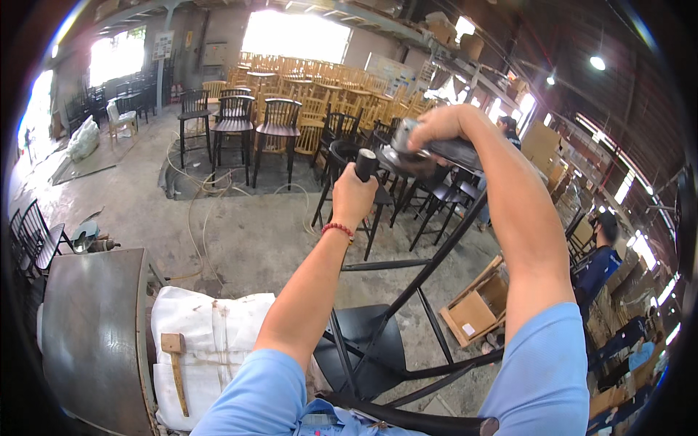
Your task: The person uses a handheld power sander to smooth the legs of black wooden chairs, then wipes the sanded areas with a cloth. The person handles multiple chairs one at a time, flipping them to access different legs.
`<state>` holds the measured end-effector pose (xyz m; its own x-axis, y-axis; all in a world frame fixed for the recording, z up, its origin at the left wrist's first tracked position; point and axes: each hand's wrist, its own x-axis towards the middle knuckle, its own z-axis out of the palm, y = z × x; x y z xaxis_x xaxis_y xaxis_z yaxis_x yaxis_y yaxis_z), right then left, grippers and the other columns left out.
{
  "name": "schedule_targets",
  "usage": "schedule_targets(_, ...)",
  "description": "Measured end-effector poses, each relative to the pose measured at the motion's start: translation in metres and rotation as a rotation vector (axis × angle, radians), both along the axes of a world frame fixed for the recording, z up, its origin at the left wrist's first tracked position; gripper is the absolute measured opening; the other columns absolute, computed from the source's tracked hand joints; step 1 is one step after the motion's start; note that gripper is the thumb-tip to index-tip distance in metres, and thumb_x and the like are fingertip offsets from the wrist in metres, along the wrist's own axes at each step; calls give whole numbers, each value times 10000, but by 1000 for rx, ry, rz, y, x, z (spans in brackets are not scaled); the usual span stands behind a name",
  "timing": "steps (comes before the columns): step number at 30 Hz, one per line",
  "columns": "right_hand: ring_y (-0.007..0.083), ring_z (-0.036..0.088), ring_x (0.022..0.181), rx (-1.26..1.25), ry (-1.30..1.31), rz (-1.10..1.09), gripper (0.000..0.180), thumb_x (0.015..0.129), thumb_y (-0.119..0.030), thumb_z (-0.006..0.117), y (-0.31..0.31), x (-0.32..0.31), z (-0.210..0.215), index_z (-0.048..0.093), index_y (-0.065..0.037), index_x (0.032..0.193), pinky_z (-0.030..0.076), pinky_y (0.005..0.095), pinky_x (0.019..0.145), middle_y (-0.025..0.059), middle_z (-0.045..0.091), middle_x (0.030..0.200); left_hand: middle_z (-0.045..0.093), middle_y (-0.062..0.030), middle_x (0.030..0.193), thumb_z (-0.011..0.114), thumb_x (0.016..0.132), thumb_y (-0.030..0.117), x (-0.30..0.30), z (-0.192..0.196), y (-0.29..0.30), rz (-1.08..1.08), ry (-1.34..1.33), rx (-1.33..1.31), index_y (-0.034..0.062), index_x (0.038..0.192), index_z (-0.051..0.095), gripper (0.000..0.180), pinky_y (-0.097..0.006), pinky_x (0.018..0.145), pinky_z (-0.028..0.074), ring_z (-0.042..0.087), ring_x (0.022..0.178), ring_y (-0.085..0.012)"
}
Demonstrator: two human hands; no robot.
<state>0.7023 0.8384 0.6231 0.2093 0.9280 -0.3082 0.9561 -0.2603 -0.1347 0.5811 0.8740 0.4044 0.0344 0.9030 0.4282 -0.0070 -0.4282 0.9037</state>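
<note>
A black wooden chair stands upside down before me, its seat (367,338) low down and its legs pointing up. My left hand (354,198) is wrapped round the end of one chair leg (366,167), whose pale cut tip shows above the fist. Part of that leg is hidden behind my left forearm. Just right of the tip, my right hand (441,125) grips what looks like a silvery hand-held disc sander (402,138) from above. Its lower part is blurred; I cannot tell whether it touches the chair.
A mallet (174,363) lies on white wrapped padding (247,309) at left, beside a metal-topped bench (94,327). Black bar chairs (278,120) and stacked bare-wood chairs (313,87) stand behind. Hoses (193,225) cross the floor. An open carton (476,309) and co-workers (600,261) are at right.
</note>
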Motion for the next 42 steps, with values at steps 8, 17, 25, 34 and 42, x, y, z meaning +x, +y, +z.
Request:
schedule_targets(8,143,616,608,150,436,112,508,778,-307,762,-12,6,-7,573,-62,1182,556,311,551,78,615,792,691,-214,899,647,836,198,-2,-8,13,49,28,26,18,996,599,246,-437,788,516,665,908,-399)
schedule_targets(17,191,653,650,181,-45,121,530,759,-308,753,-11,-30,8,589,-65,1200,551,348,601,110,661,870,695,-215,915,656,837,200,-4,-5,8,24,44,1,18,1022,600,265,-445,806,520,668,924,-399)
schedule_targets(25,190,654,641,150,-92,104,563,748,-310,747,-8,-39,7,587,-50,1221,551,346,596,121,668,900,688,-211,911,660,830,204,-7,-8,15,29,41,9,14,1032,597,285,-433,800,517,667,909,-389)
schedule_targets(34,202,675,732,168,-141,128,641,711,-357,772,-25,-20,-1,584,-81,1259,536,359,708,127,689,961,691,-235,933,658,828,213,-3,-9,13,42,20,12,12,1021,604,285,-450,806,519,659,946,-419)
schedule_targets(42,162,635,631,543,-37,-13,579,754,-305,757,-195,101,34,577,-29,1230,538,316,619,102,672,941,681,-144,819,686,800,187,-4,-21,32,-5,-63,170,-29,908,606,255,-382,717,506,632,753,-207)
